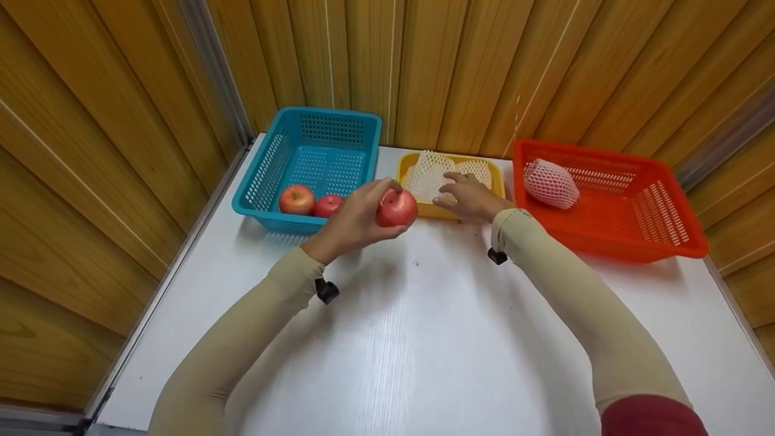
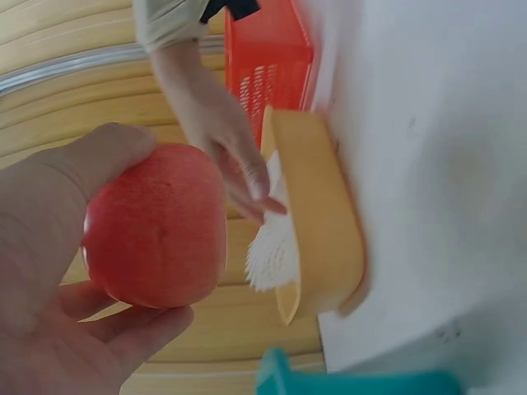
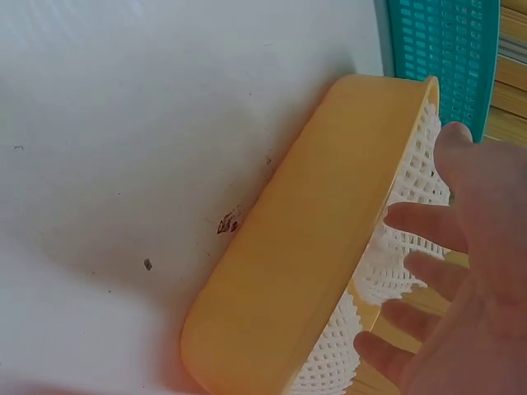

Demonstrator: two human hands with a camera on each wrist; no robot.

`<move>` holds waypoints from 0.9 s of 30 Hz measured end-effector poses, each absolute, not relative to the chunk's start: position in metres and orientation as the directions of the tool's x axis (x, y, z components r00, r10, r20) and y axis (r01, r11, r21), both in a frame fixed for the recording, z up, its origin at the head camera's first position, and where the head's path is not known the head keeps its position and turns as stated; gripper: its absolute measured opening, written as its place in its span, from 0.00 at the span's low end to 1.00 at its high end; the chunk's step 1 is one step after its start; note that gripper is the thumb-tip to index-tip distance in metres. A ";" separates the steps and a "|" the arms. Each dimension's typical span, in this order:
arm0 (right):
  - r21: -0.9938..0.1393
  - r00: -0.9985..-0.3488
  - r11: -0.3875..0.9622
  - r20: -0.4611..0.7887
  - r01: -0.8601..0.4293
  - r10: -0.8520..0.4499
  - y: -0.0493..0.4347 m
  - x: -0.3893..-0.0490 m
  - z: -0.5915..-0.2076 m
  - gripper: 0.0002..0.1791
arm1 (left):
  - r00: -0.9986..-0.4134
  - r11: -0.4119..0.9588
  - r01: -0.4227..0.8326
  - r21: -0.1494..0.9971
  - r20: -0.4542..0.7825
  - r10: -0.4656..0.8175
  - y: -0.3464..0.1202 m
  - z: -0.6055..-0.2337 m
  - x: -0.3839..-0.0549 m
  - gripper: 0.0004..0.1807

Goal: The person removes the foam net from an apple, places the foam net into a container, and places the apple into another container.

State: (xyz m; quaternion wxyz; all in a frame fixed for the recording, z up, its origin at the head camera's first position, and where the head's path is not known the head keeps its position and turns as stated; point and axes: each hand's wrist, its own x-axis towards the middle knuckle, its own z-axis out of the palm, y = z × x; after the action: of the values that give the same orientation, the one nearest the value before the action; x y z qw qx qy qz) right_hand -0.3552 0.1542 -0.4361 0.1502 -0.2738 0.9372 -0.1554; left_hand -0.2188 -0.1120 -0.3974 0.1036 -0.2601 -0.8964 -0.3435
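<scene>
A red apple [image 1: 398, 208] is gripped in my left hand [image 1: 357, 221], raised above the table just right of the blue basket. In the left wrist view, thumb and fingers wrap the apple [image 2: 156, 226] from both sides. My right hand [image 1: 469, 197] hovers over the small yellow basket [image 1: 447, 211], fingers spread and slightly bent. White foam net sleeves [image 1: 428, 172] lie in that basket. The right wrist view shows the fingers close to the foam nets [image 3: 418, 164]; whether they touch cannot be told.
On the left, the blue basket [image 1: 242, 203] holds two apples [image 1: 296, 199] near its front wall. The red basket [image 1: 660, 242] at right contains an apple in a foam net [image 1: 551, 184]. Wooden panel walls close off the back and sides of the white table [image 1: 412, 339].
</scene>
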 end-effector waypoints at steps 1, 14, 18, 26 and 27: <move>-0.386 -0.798 0.794 -0.198 -0.470 -0.569 0.154 -0.356 -0.437 0.30 | -0.843 0.629 0.537 0.561 0.375 0.385 -0.115 -0.394 -0.221 0.38; -0.395 -0.772 0.783 -0.233 -0.481 -0.592 0.146 -0.359 -0.441 0.38 | -0.897 0.692 0.426 0.582 0.370 0.241 -0.153 -0.369 -0.255 0.40; -0.384 -0.745 0.785 -0.287 -0.487 -0.602 0.143 -0.361 -0.441 0.39 | -0.924 0.711 0.366 0.601 0.328 0.199 -0.164 -0.368 -0.266 0.40; -0.385 -0.724 0.811 -0.382 -0.440 -0.575 0.138 -0.360 -0.440 0.43 | -0.981 0.753 0.185 0.631 0.162 0.106 -0.186 -0.371 -0.283 0.41; -0.380 -0.729 0.813 -0.376 -0.442 -0.572 0.137 -0.360 -0.441 0.43 | -0.986 0.760 0.164 0.629 0.137 0.100 -0.188 -0.372 -0.285 0.41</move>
State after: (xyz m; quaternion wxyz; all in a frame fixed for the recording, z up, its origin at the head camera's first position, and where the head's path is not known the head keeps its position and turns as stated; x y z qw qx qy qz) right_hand -0.3599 0.1374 -0.4409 0.2442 -0.2756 0.9201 -0.1333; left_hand -0.2853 -0.1878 -0.3724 0.0476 -0.0704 -0.9368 -0.3393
